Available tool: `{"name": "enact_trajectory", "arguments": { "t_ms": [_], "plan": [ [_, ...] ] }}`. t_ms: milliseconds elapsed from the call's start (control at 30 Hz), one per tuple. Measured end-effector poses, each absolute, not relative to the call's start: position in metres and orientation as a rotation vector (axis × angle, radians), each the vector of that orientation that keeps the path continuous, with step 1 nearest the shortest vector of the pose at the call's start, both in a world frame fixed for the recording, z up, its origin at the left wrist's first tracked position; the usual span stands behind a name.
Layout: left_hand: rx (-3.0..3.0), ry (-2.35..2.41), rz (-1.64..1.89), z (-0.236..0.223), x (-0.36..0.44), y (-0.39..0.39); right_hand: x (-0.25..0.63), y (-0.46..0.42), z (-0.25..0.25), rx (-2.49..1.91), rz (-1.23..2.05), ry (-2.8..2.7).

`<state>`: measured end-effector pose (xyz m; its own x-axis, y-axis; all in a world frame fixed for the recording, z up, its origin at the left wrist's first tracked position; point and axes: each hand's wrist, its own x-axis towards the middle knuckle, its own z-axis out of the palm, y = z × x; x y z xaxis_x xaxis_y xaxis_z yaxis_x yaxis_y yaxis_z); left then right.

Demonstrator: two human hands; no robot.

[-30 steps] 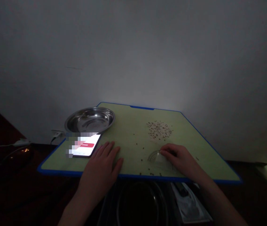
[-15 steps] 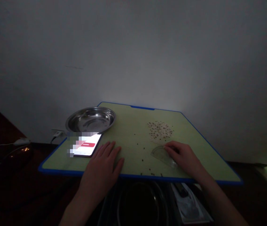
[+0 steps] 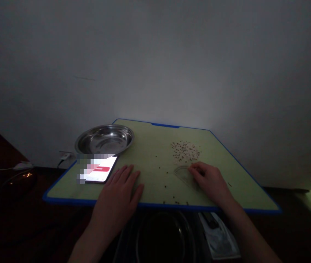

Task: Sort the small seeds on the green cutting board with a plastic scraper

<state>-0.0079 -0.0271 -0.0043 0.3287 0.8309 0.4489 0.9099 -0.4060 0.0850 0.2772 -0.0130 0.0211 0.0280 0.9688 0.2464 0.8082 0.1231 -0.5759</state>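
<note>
My right hand [image 3: 208,180] pinches a clear plastic protractor [image 3: 182,174] near the right front of the green table [image 3: 150,146]. The protractor lies low at the tabletop, its right part hidden by my fingers. Just beyond it spreads a patch of pale grains mixed with dark ones [image 3: 186,151]. A few dark grains [image 3: 176,201] are scattered toward the front edge. My left hand [image 3: 122,188] rests flat on the table, fingers stretched out, holding nothing. Beside its fingertips lies a phone [image 3: 102,170] with a lit screen, partly blurred out.
A shiny steel basin [image 3: 104,140] stands at the left edge behind the phone. The table has a blue rim [image 3: 73,201] and reaches a grey wall [image 3: 155,65]. Below the front edge are a dark round object [image 3: 161,237] and a plastic bag [image 3: 221,241].
My right hand and the protractor have shifted slightly left and away from me. A thin dark mark now shows on the table right of my wrist. My left hand stays in place.
</note>
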Motion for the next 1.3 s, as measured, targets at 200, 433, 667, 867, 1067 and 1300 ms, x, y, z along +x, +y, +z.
{"name": "enact_trajectory", "arguments": {
  "t_ms": [200,433,667,867,1067,1300],
  "plan": [
    [-2.414,-1.59,-0.651,-0.003,-0.007,-0.028,0.285,-0.016,0.025,-1.698,0.393,-1.681],
    [-2.407,-1.574,-0.652,-0.003,-0.009,-0.027,0.271,-0.003,0.023,-1.721,0.338,-1.748],
    [-2.406,-1.58,-0.649,-0.003,-0.009,-0.028,0.278,0.003,0.029,-1.68,0.377,-1.797],
    [-2.41,-1.575,-0.643,-0.003,-0.008,-0.028,0.259,0.005,0.027,-1.646,0.4,-1.911],
    [-2.418,-1.574,-0.628,-0.004,-0.009,-0.029,0.262,0.006,0.03,-1.588,0.474,-1.908],
    [-2.407,-1.579,-0.633,-0.005,-0.008,-0.03,0.263,-0.006,0.03,-1.516,0.572,-1.988]
  ]
}}
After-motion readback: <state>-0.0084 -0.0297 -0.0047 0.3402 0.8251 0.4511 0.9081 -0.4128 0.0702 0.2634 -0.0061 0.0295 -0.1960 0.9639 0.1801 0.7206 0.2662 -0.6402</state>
